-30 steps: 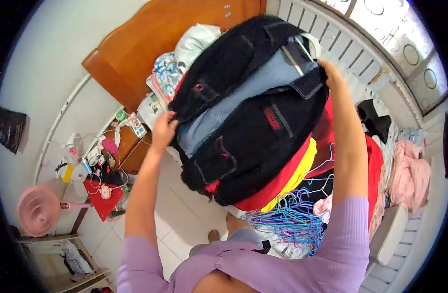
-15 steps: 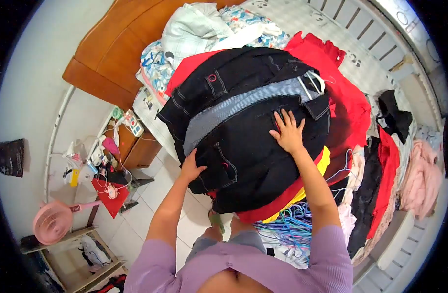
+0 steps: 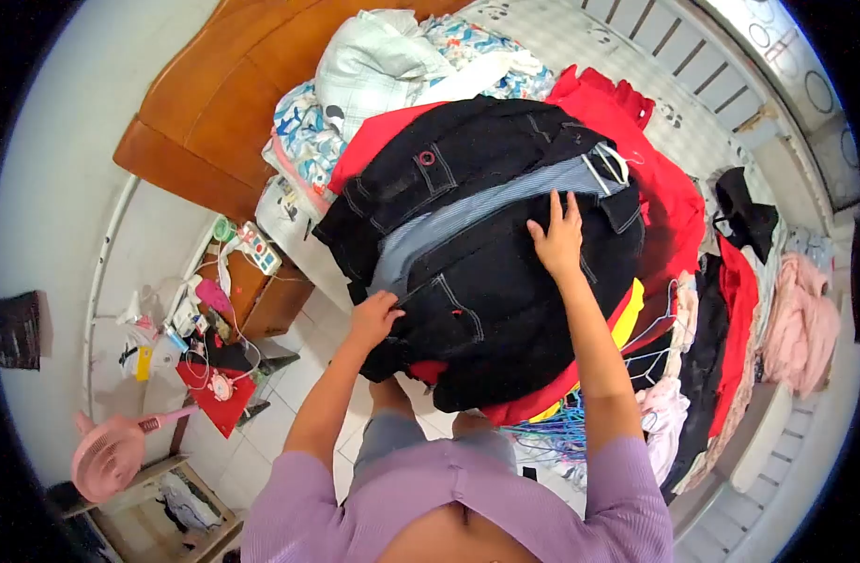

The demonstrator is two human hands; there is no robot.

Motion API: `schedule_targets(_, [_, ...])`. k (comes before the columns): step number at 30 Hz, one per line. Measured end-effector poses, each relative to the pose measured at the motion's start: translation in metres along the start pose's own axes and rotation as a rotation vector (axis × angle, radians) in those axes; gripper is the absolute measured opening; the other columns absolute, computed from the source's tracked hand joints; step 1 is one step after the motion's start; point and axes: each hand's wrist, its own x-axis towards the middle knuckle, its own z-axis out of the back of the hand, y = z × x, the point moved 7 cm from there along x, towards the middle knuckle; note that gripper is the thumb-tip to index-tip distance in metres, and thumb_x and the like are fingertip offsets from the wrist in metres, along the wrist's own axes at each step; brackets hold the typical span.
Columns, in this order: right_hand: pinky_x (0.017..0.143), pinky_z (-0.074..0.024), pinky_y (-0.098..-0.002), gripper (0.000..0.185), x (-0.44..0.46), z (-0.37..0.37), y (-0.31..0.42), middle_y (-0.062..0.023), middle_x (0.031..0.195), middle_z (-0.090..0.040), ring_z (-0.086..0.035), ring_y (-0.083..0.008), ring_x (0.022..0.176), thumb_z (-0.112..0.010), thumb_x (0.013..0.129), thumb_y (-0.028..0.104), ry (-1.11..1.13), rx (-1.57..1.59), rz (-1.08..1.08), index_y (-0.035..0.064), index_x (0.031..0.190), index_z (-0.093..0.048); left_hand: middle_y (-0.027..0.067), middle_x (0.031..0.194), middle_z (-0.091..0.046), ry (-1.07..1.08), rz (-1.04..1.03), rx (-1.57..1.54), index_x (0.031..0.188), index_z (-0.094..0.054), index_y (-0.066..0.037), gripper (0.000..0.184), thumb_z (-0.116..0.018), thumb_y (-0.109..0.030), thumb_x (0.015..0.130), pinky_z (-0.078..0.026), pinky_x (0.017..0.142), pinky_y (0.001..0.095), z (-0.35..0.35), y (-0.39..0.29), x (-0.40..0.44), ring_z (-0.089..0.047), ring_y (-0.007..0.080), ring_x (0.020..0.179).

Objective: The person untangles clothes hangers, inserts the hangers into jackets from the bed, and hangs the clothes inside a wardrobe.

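A black denim jacket (image 3: 514, 272) with pale stitching lies spread on the bed, its front parted over a blue striped lining (image 3: 477, 197). In its collar sits a white hanger (image 3: 613, 169). My left hand (image 3: 375, 319) has its fingers closed on the jacket's front edge near the hem. Flat on the upper part of the front panel, my right hand (image 3: 558, 239) is open, fingertips by the lining. Red cloth (image 3: 674, 211) shows beneath and beyond the jacket.
Blue hangers (image 3: 556, 427) are bunched at the bed's near side, beside a yellow garment (image 3: 627, 319). More clothes, including a pink one (image 3: 796, 324), lie at right. A patterned quilt (image 3: 303, 122) is piled by the wooden headboard (image 3: 205, 103). A pink fan (image 3: 111, 455) stands at left.
My left hand's fingers have closed on the jacket edge, and the hem has shifted, baring some red cloth below. My right hand has slid slightly up toward the lining. The view has shifted slightly.
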Motion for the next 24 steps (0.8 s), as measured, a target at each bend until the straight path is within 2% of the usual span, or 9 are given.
schedule_targets(3, [0.101, -0.0292, -0.0511, 0.064, -0.007, -0.004, 0.045, -0.0214, 0.137, -0.034, -0.031, -0.0395, 0.126, -0.064, 0.079, 0.026, -0.213, 0.054, 0.134, 0.0104, 0.134, -0.036, 0.0115, 0.085, -0.060, -0.271, 0.128, -0.114, 0.088, -0.059, -0.006, 0.023, -0.068, -0.023, 0.075, -0.047, 0.068, 0.0363, 0.056, 0.006, 0.016, -0.059, 0.0311, 0.079])
schedule_targets(5, [0.103, -0.0233, -0.0555, 0.055, -0.027, -0.062, 0.051, -0.0145, 0.138, -0.035, -0.031, -0.0343, 0.129, -0.058, 0.083, 0.028, 0.146, -0.138, -0.034, 0.0082, 0.131, -0.042, 0.0116, 0.087, -0.059, -0.073, 0.100, -0.224, 0.086, -0.059, -0.005, 0.018, -0.065, -0.020, 0.079, -0.047, 0.071, 0.0379, 0.053, 0.012, 0.041, -0.058, 0.0329, 0.080])
schedule_targets(8, [0.105, -0.0184, -0.0554, 0.053, -0.063, -0.096, 0.069, -0.0119, 0.143, -0.031, -0.025, -0.0314, 0.133, -0.055, 0.085, 0.026, 0.054, -0.398, -0.052, 0.0097, 0.133, -0.041, 0.0154, 0.092, -0.060, 0.101, 0.083, -0.299, 0.086, -0.060, -0.002, 0.023, -0.066, -0.023, 0.079, -0.046, 0.075, 0.0388, 0.005, 0.099, 0.068, -0.057, 0.0333, 0.085])
schedule_targets(10, [0.106, -0.0200, -0.0522, 0.049, -0.078, -0.103, 0.086, -0.0129, 0.141, -0.033, -0.026, -0.0335, 0.132, -0.057, 0.084, 0.020, 0.001, -0.381, -0.175, 0.0093, 0.129, -0.044, 0.0202, 0.095, -0.059, 0.033, 0.574, -0.196, 0.088, -0.059, 0.003, 0.034, -0.069, -0.028, 0.077, -0.044, 0.079, 0.0401, -0.032, 0.203, 0.069, -0.056, 0.0344, 0.089])
schedule_targets(12, [0.104, -0.0236, -0.0505, 0.044, -0.104, -0.112, 0.113, -0.0133, 0.137, -0.037, -0.031, -0.0343, 0.128, -0.058, 0.082, 0.016, -0.080, -0.303, -0.208, 0.0087, 0.125, -0.047, 0.0205, 0.102, -0.057, 0.051, 0.764, -0.588, 0.105, -0.055, 0.003, 0.048, -0.072, -0.028, 0.073, -0.042, 0.083, 0.0414, -0.076, 0.287, 0.073, -0.053, 0.0348, 0.099])
schedule_targets(14, [0.093, -0.0344, -0.0462, 0.033, -0.130, -0.115, 0.151, -0.0134, 0.120, -0.048, -0.045, -0.0341, 0.111, -0.059, 0.078, 0.007, -0.270, -0.136, -0.220, 0.0079, 0.111, -0.054, 0.0197, 0.109, -0.056, 0.175, 0.783, -0.791, 0.112, -0.053, 0.001, 0.052, -0.072, -0.028, 0.073, -0.041, 0.085, 0.0423, -0.079, 0.304, 0.086, -0.051, 0.0334, 0.106])
schedule_targets(17, [0.087, -0.0370, -0.0444, 0.023, -0.180, -0.162, 0.184, -0.0136, 0.112, -0.050, -0.046, -0.0342, 0.102, -0.062, 0.074, 0.008, -0.107, -0.052, -0.347, 0.0107, 0.097, -0.061, 0.0159, 0.125, -0.049, 0.414, 1.142, -0.933, 0.119, -0.050, -0.005, 0.062, -0.074, -0.037, 0.072, -0.038, 0.090, 0.0440, -0.060, 0.277, 0.081, -0.042, 0.0272, 0.120])
schedule_targets(20, [0.090, -0.0359, -0.0457, 0.022, -0.202, -0.177, 0.205, -0.0155, 0.114, -0.048, -0.045, -0.0352, 0.105, -0.063, 0.073, 0.008, -0.165, -0.104, -0.456, 0.0097, 0.095, -0.061, 0.0112, 0.148, -0.017, 0.499, 1.268, -1.197, 0.142, -0.018, -0.011, 0.099, -0.069, -0.057, 0.070, -0.015, 0.107, 0.0540, -0.094, 0.283, 0.068, -0.021, 0.0281, 0.135])
schedule_targets(24, [0.093, -0.0345, -0.0461, 0.024, -0.197, -0.177, 0.206, -0.0166, 0.117, -0.046, -0.044, -0.0362, 0.108, -0.063, 0.072, 0.008, -0.198, -0.180, -0.509, 0.0091, 0.096, -0.061, 0.0104, 0.145, -0.026, 0.570, 1.320, -1.127, 0.139, -0.026, -0.010, 0.093, -0.071, -0.054, 0.070, -0.022, 0.103, 0.0567, -0.078, 0.264, 0.059, -0.028, 0.0290, 0.131])
